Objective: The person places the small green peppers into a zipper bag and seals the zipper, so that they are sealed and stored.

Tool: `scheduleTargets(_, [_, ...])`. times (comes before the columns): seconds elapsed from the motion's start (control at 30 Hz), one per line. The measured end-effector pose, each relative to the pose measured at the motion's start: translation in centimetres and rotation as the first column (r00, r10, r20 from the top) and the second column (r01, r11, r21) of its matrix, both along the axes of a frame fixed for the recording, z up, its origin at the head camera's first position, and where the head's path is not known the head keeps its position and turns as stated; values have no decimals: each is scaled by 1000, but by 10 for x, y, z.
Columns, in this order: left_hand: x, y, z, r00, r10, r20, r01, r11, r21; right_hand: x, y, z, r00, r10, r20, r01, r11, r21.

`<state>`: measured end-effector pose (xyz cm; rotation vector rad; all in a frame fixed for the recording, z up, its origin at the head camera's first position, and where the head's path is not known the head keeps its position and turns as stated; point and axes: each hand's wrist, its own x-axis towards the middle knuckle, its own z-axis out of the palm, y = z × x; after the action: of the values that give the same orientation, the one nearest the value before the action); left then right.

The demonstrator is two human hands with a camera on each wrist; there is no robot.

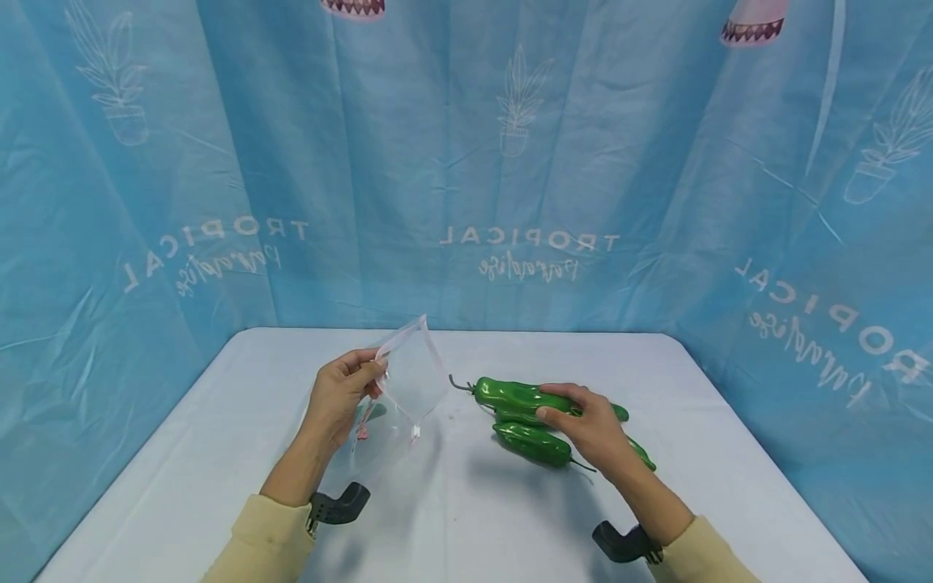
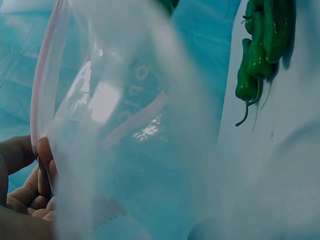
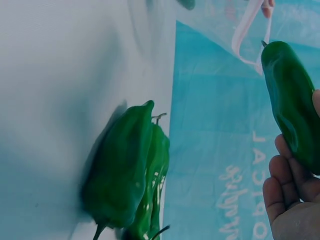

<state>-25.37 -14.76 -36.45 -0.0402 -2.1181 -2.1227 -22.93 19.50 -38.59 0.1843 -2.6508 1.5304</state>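
My left hand (image 1: 341, 397) pinches the upper edge of a clear zip bag (image 1: 415, 368), which hangs with its mouth spread. Thumb and fingertips grip the pinkish zip strip (image 2: 37, 95) in the left wrist view. Over on the right, my right hand (image 1: 594, 425) holds a long green pepper (image 3: 290, 100) between thumb and fingers, its thin stem toward the bag. It is raised above the table in the right wrist view. Other green peppers (image 1: 535, 444) lie close together under and beside this hand.
Everything lies on a white table (image 1: 452, 518) with blue printed curtain (image 1: 408, 162) behind and at both sides. A small green shape (image 1: 373, 411) and a pinkish one (image 1: 362, 432) show through the bag. Each wrist wears a black camera mount (image 1: 341, 504).
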Motion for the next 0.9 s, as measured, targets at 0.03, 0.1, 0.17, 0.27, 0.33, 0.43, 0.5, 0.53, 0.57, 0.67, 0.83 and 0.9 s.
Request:
scheduleTargets(0.03, [0, 0, 0, 1000, -1, -1, 1, 1000, 0, -1, -2, 1, 1000, 4, -5, -4, 1000, 4])
scheduleTargets(0.1, [0, 0, 0, 1000, -5, -4, 5, 1000, -2, -3, -6, 3, 1000, 13, -16, -12, 1000, 18])
scheduleTargets(0.17, [1, 0, 0, 1000, -10, -8, 10, 1000, -1, -5, -10, 4, 999, 26, -37, -24, 999, 37])
scheduleTargets(0.27, [0, 0, 0, 1000, -12, -9, 12, 1000, 1, -9, -17, 5, 998, 40, -56, -36, 997, 62])
scheduleTargets(0.33, [0, 1, 0, 1000, -8, -4, 8, 1000, 0, -12, -22, 6, 996, 54, -66, -49, 996, 68])
scheduleTargets(0.43, [0, 1, 1, 1000, -3, 2, 3, 1000, -2, -15, -30, 9, 995, 68, -69, -63, 996, 67])
scheduleTargets(0.5, [0, 1, 1, 1000, -2, -1, 2, 1000, -2, -17, -34, 10, 994, 78, -79, -72, 995, 70])
scheduleTargets(0.53, [0, 1, 1, 1000, -3, -3, 3, 1000, -3, -18, -37, 11, 993, 80, -85, -74, 995, 73])
scheduleTargets(0.57, [-1, 1, 1, 1000, -4, -7, 4, 1000, -3, -19, -39, 11, 992, 83, -91, -76, 994, 75])
scheduleTargets(0.67, [-1, 0, 0, 1000, -6, -14, 6, 1000, -8, -22, -45, 12, 990, 96, -104, -88, 993, 78])
scheduleTargets(0.83, [-1, 0, -1, 1000, -2, -10, 2, 1000, -19, -27, -55, 12, 989, 109, -101, -101, 992, 80])
scheduleTargets(0.9, [0, 0, -2, 1000, 2, -5, -2, 1000, -23, -28, -59, 13, 989, 111, -102, -102, 991, 88])
